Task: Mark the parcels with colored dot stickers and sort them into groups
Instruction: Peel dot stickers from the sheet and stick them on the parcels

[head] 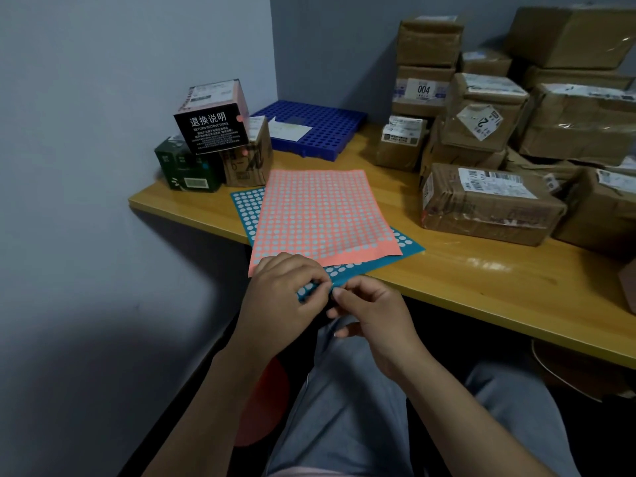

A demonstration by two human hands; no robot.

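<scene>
Teal sticker sheet [315, 290], left hand [280, 304], right hand [370, 315] pinching

Your pink dot sheet [323, 215] lies flat over the blue sheet [246, 208], whose near corner overhangs the surface [481, 270] edge. Taped brown parcels [488, 201] are piled on the right, and three small boxes [213, 115] are stacked far left.
</scene>
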